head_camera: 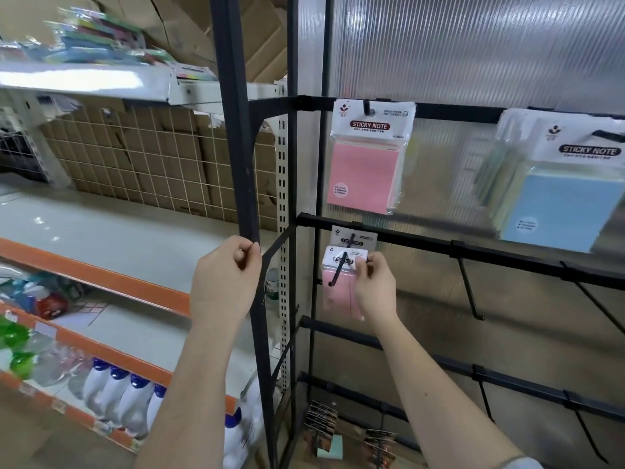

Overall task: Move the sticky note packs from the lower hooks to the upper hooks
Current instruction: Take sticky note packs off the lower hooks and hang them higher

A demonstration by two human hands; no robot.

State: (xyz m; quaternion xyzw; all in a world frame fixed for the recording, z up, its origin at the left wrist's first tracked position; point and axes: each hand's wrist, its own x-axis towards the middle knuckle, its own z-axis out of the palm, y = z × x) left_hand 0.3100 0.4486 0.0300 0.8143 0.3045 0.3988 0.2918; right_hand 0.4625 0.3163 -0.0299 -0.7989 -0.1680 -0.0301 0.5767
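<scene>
A pink sticky note pack (336, 286) hangs on a lower hook (340, 270) of the black rack, with another pack's header card (353, 235) behind it. My right hand (375, 287) pinches the front pack at its right edge. My left hand (225, 275) grips the rack's black upright post (241, 157). On the upper bar hang a pink pack (367, 160) at the left and a bunch of packs with a blue one in front (558, 201) at the right.
Bare black hooks (468, 289) jut from the lower bars at the right. More packs hang near the floor (321, 424). To the left, shelves (101, 279) carry white bottles (118, 397) and other goods. A ribbed translucent panel (473, 45) backs the rack.
</scene>
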